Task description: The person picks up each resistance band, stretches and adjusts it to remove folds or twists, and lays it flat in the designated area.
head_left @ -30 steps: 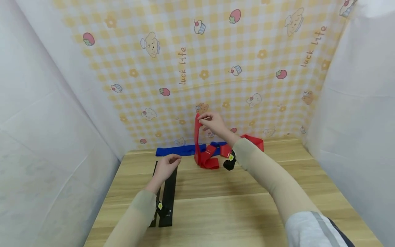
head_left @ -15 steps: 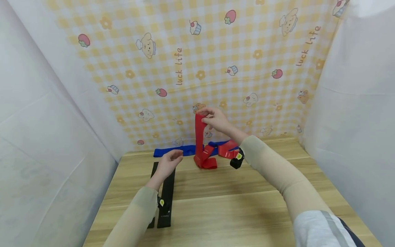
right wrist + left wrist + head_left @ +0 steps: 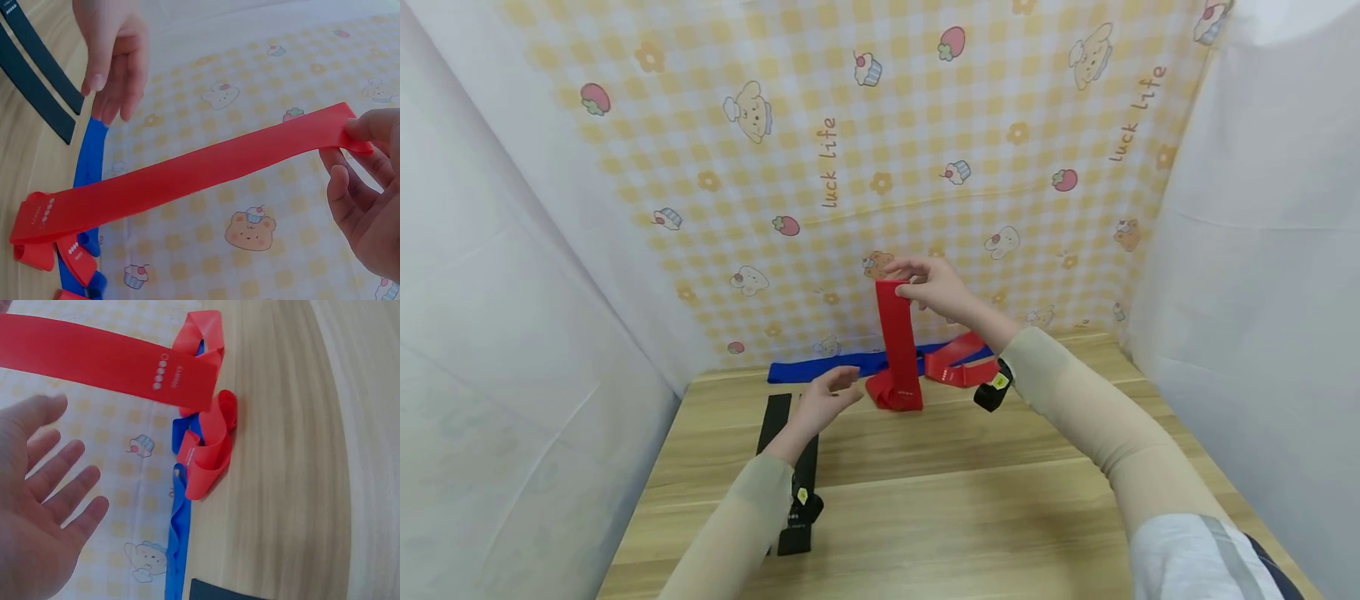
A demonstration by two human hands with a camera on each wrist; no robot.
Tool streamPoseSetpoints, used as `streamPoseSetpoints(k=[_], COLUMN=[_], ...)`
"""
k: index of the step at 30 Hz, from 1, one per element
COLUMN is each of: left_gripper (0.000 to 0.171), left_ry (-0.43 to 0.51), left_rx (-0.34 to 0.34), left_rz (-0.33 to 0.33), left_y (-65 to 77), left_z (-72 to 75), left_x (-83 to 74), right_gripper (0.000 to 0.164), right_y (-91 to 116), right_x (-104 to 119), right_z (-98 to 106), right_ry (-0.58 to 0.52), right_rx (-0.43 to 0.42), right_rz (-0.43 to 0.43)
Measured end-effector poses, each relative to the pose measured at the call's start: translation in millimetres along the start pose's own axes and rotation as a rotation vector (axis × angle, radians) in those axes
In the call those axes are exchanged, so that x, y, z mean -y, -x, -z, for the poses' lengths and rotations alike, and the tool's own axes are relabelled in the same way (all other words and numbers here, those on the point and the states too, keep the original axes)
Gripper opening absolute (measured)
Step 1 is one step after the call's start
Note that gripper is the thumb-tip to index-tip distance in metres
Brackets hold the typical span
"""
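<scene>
Over the last second, the red band pinched in your right hand has swung from nearly edge-on to flat, so its full width now faces you, and the print at its lower end shows. Your left hand has shifted a little toward it, yet its fingers are spread and loose, holding nothing and well apart from the band. Only the upper end is gripped, between thumb and fingers; the rest slants down toward the far part of the surface. With the band spread flat like this, it looks untwisted and its loose end should be easier for your left hand to reach. The lower end hangs at a crumpled red length; you cannot tell whether the two touch, or whether they are joined. Farther right lies a folded red loop, partly over the blue strip that runs along the back edge. Two dark strips lie side by side beneath your left hand and forearm, running toward you. The surface has pale wood grain. Behind it hangs a yellow-checked cloth printed with cupcakes, strawberries, flowers and little animals, and white sheeting closes off both sides. Your light sleeves reach the wrists, where each arm carries a black strap.
</scene>
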State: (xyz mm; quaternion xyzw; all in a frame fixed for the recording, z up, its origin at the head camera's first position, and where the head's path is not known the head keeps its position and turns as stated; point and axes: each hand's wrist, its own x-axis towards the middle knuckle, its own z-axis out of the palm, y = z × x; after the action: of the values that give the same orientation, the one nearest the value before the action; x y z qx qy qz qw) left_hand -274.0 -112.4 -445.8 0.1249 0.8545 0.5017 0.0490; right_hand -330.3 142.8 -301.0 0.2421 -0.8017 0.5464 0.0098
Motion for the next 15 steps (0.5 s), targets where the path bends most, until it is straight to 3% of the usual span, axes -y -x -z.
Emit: streamPoseSetpoints(k=[10,15], left_gripper=[0.059,0.061], left_ry=[0.057,0.161], left_rx=[0.134,0.215], left_rz=[0.043,0.049], left_y=[-8.1,-7.7], left_z=[-31.4,-54.4], left_x=[11.5,20.3], right_gripper=[0.031,0.029], right_y=[17,25], right_x=[14,21], right_z=[12,15], right_ry=[0.005,0.022], right_rx=[0.008,0.044], right_rz=[-0.012,0.004])
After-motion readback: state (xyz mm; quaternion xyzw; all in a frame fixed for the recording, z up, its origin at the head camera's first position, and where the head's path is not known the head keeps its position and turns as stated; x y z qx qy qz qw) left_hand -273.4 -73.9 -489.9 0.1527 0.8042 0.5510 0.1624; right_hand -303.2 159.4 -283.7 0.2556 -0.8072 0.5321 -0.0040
